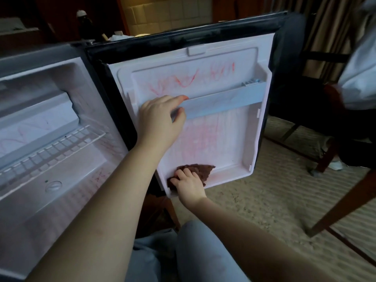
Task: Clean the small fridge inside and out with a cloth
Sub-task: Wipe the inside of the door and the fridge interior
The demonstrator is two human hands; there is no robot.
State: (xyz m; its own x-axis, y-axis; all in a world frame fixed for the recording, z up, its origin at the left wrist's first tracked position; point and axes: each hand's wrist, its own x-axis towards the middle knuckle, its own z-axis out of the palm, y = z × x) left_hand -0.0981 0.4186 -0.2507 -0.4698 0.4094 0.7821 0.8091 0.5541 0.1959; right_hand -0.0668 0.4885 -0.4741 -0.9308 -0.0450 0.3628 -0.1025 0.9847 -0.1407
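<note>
The small fridge [48, 180] stands open on the left, its white inside streaked with faint red marks. Its door [219, 143] swings out to the right, and red scribbles cover the white inner panel above and below the pale shelf rail [227, 100]. My left hand [160, 121] grips the left end of that rail, fingers over the top and thumb under it. My right hand [189, 186] presses a brown cloth [201, 171] against the door's bottom left corner, fingers curled on it.
A wire shelf [61, 147] crosses the fridge interior. A dark wooden chair [333, 155] stands right of the door on the patterned carpet [264, 200]. A person in white [360, 74] sits at the far right. Bottles and items [87, 25] stand behind the fridge top.
</note>
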